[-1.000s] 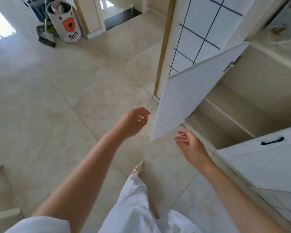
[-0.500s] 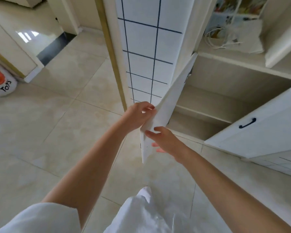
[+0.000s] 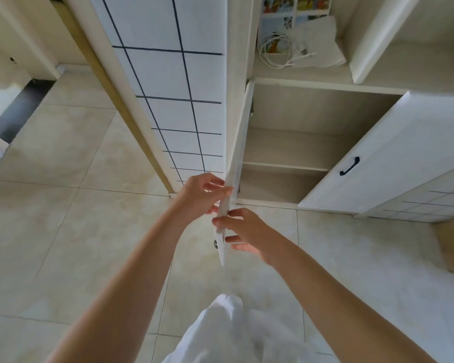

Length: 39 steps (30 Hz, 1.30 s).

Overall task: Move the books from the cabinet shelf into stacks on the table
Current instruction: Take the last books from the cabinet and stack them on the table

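Holding left cabinet door edge-on at 12 o'clock; left hand pinches its edge | right hand pinches below, steadying | both shelves exposed; no books visible

Soft daylight, dim cabinet interior, wide-angle edge distortion, slight blur.

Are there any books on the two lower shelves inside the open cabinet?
No, both lower shelves behind the open left door look bare.
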Motion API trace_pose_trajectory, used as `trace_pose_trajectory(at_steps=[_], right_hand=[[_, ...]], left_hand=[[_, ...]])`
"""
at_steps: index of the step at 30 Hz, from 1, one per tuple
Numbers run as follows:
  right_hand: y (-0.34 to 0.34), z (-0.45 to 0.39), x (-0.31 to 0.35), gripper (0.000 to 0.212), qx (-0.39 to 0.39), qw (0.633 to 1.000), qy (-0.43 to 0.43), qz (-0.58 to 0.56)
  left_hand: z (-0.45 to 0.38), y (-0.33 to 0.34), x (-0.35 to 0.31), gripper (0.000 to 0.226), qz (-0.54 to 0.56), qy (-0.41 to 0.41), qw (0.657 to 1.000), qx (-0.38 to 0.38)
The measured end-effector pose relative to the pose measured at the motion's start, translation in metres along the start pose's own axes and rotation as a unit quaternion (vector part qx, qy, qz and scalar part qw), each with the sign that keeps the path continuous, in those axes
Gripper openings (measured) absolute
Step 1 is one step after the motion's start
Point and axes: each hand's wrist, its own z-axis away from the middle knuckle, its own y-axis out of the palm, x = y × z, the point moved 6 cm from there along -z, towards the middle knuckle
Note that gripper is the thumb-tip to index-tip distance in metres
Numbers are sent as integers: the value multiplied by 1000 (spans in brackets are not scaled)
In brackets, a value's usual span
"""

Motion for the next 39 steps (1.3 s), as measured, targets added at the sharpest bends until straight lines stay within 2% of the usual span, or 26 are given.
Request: trace_pose_trajectory(at_steps=[4, 8, 10, 13, 15, 16, 19, 21, 25, 29, 31, 32, 34, 35, 36, 39], right_hand=[[-34, 16, -9, 72, 1, 1000, 14, 0], [-70, 38, -16, 55, -26, 999, 19, -18], [-93, 49, -21, 49, -51, 998, 16, -23], [-123, 62, -25, 44, -103, 995, 6, -2], [-143, 69, -24, 36, -129, 992, -2, 0], [-154, 72, -24, 33, -137, 991, -5, 0], [-183, 77, -21, 32, -136, 991, -16, 4], [-205, 78, -16, 35, -120, 992, -27, 14], [-252, 70, -5, 39, -85, 994, -47, 46], [-306, 61, 11, 40, -136, 980, -123, 77], [-329, 59, 18, 38, -205, 955, -161, 144], [-339, 59, 23, 37, -261, 927, -182, 198], [-356, 59, 36, 47, -375, 828, -254, 331], [-359, 57, 40, 58, -408, 779, -280, 385], [-365, 51, 42, 67, -429, 745, -295, 417], [-386, 29, 47, 75, -438, 703, -286, 482]], left_hand=[[2, 31, -1, 29, 46, -29, 999, 7], [-1, 67, -5, 36, 78, -43, 996, -14], [-5, 83, -13, 42, 69, -28, 996, -51], [-4, 102, -32, 57, -5, 13, 990, -137], [-3, 115, -49, 66, -28, 67, 981, -180], [-5, 122, -60, 66, -39, 123, 972, -196], [-18, 145, -86, 46, -150, 305, 917, -208], [-34, 161, -96, 34, -198, 374, 886, -188], [-66, 182, -119, 31, -242, 424, 855, -175], [-84, 210, -137, 34, -260, 436, 843, -180], [-94, 225, -148, 39, -267, 423, 846, -185], [-100, 232, -155, 41, -273, 417, 846, -188], [-116, 246, -172, 44, -292, 399, 848, -194], [-123, 251, -178, 45, -303, 385, 849, -197], [-132, 255, -184, 46, -310, 367, 854, -200], [-150, 260, -196, 39, -311, 334, 864, -214]])
